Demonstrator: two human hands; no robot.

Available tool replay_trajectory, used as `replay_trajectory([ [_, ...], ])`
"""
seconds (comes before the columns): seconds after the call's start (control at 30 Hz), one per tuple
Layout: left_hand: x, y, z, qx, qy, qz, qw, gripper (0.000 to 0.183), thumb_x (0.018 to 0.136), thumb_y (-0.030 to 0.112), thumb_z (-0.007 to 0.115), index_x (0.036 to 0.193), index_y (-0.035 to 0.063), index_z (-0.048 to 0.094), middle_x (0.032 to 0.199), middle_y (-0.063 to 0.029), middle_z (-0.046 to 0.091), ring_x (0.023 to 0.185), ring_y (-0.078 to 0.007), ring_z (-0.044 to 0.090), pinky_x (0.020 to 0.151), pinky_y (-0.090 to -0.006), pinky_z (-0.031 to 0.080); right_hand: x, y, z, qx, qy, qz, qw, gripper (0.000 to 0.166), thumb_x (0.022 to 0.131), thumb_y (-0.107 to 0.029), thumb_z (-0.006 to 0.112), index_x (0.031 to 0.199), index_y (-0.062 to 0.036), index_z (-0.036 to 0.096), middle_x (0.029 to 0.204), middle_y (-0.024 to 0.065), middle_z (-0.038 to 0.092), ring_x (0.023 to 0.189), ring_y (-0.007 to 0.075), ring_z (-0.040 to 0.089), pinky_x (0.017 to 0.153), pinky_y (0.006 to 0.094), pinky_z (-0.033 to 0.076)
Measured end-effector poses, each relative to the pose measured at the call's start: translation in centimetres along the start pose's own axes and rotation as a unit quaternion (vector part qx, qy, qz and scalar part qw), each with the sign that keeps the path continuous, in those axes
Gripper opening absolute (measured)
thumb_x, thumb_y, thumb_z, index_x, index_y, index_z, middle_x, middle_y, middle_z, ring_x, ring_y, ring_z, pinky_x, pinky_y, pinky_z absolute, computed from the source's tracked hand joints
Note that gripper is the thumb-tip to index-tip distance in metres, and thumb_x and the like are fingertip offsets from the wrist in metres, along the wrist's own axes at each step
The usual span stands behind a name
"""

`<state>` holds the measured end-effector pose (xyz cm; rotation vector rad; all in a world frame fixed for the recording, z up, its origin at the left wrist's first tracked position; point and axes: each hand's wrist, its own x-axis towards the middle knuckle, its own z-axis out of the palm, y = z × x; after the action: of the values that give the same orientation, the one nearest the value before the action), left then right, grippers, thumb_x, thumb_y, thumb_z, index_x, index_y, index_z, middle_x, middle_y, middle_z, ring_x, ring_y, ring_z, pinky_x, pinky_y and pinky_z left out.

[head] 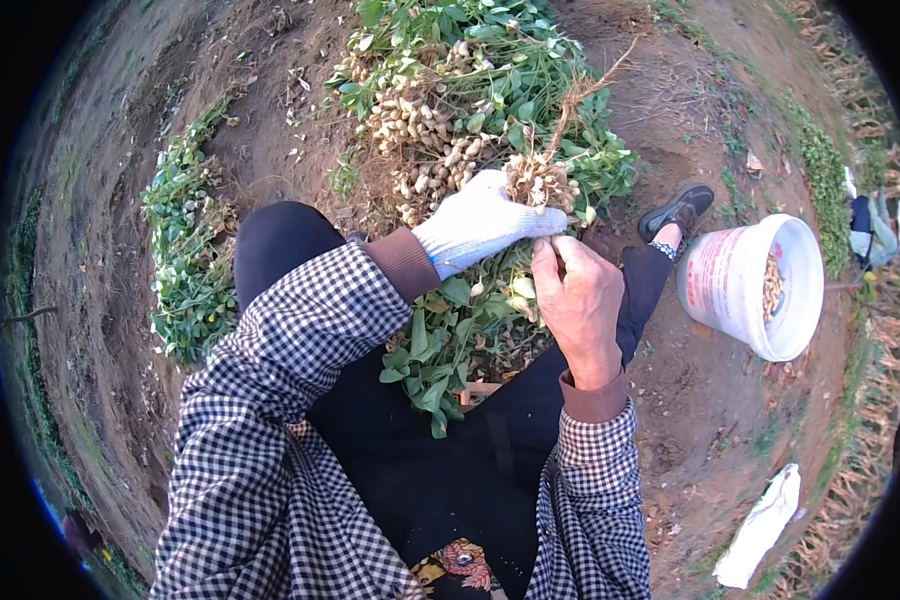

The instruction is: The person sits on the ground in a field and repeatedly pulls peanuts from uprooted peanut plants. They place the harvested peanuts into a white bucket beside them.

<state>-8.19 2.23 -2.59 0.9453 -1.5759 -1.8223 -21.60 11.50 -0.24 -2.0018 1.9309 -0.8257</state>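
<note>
My left hand [487, 221], in a white knit glove, grips a pulled peanut plant. Its root cluster with pods [541, 182] sticks out above the glove, and a bare taproot [589, 90] points up and away. Leafy stems [439, 352] hang below the glove between my knees. My bare right hand [581, 300] is curled, thumb and forefinger together, right beside the gloved fingertips. Whatever may lie between those fingers is hidden. Just beyond my hands, a heap of uprooted peanut plants [495, 82] shows a thick bunch of pods [412, 124].
At right, a white plastic bucket [720, 277] bearing red writing leans towards me, with some peanuts [772, 289] inside. A row of uprooted plants [184, 255] lies at left. A white sack [761, 525] rests lower right. Bare soil surrounds my shoe [675, 210].
</note>
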Motion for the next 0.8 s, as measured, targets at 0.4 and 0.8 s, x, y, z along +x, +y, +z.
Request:
replay_trajectory([
  [0.4, 1.1, -1.1, -1.1, 0.029, 0.115, -0.016, 0.993, 0.025, 0.082, 0.014, 0.069, 0.104, 0.0035, 0.068, 0.093, -0.0012, 0.068, 0.085, -0.0078, 0.06, 0.081, -0.025, 0.047, -6.1, -0.3, -0.1, 0.651, -0.06, 0.255, 0.712, 0.024, 0.091, -0.006, 0.047, 0.112, 0.0038, 0.054, 0.111, 0.0159, 0.059, 0.084, 0.0212, 0.067, 0.064, 0.0298, 0.059],
  [0.8, 1.1, -1.5, -0.4, 0.126, 0.152, -0.013, 0.98, 0.039, 0.077, 0.023, 0.072, 0.111, 0.0065, 0.063, 0.097, -0.0064, 0.069, 0.087, -0.0167, 0.064, 0.08, -0.0305, 0.05, -4.7, -2.1, 6.4, 0.253, 0.014, 0.141, 0.957, 0.03, 0.093, -0.026, 0.06, 0.095, 0.0037, 0.062, 0.068, 0.0124, 0.062, 0.054, 0.0234, 0.06, 0.048, 0.0351, 0.046],
])
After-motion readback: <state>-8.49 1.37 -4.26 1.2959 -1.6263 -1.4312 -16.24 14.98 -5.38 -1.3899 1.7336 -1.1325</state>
